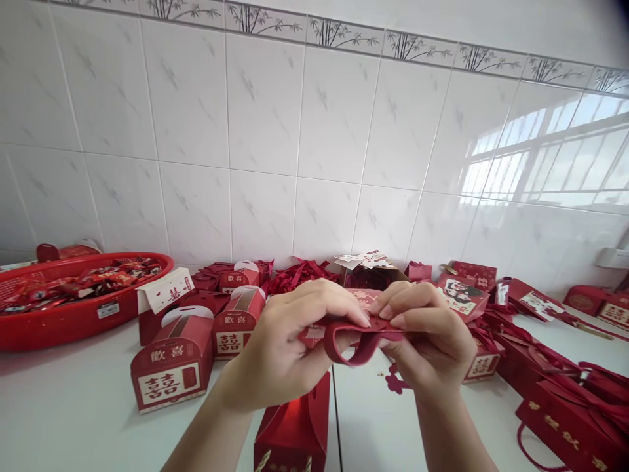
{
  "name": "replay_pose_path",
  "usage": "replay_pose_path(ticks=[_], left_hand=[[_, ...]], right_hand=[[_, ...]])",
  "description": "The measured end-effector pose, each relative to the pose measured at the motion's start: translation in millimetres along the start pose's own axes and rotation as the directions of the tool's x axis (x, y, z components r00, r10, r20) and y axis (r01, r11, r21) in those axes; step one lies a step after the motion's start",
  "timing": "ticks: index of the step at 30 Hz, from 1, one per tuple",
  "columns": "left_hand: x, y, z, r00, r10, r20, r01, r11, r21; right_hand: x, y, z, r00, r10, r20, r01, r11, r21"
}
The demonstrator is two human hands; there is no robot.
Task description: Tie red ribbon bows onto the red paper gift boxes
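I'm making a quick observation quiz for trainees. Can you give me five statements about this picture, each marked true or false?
1. The left hand and right hand both hold the red loop. True.
2. The right hand rests flat on the table. False: it is raised above the table.
3. The basket is left of both hands. True.
4. The wall tiles are plain black. False: the wall tiles are pale with grey streaks.
5. A red box stands on the table, left of the loop. True.
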State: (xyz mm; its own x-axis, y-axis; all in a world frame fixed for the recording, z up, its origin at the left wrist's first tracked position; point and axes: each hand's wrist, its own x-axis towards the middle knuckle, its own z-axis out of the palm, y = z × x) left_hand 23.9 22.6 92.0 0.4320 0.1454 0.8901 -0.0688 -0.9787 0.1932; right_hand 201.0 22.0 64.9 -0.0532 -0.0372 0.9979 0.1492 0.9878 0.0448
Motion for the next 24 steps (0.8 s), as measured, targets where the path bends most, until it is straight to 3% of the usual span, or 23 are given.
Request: replay_pose_path(ticks=[5, 7, 15, 24], left_hand=[[-3, -1, 0.0, 0.997, 0.065, -0.034, -0.060, 0.990, 0.127], [-3, -1, -1.2, 0.996, 0.083, -0.015, -0.080, 0.983, 0.163], [-3, -5, -1.4, 0.997, 0.075, 0.007, -0.075, 0.969, 0.237], [-4, -11, -0.7, 0.998, 0.058, -0.015, -0.051, 0.956, 0.289]], right_hand=[[4, -15, -8, 0.969, 0.237, 0.072, -0.221, 0.959, -0.176], [6, -20, -10, 0.950, 0.284, 0.129, -0.248, 0.939, -0.238], [10, -22, -6, 0.952, 0.267, 0.146, -0.196, 0.906, -0.376], [6, -13, -1, 0.981, 0.190, 0.041, -0.151, 0.878, -0.453]])
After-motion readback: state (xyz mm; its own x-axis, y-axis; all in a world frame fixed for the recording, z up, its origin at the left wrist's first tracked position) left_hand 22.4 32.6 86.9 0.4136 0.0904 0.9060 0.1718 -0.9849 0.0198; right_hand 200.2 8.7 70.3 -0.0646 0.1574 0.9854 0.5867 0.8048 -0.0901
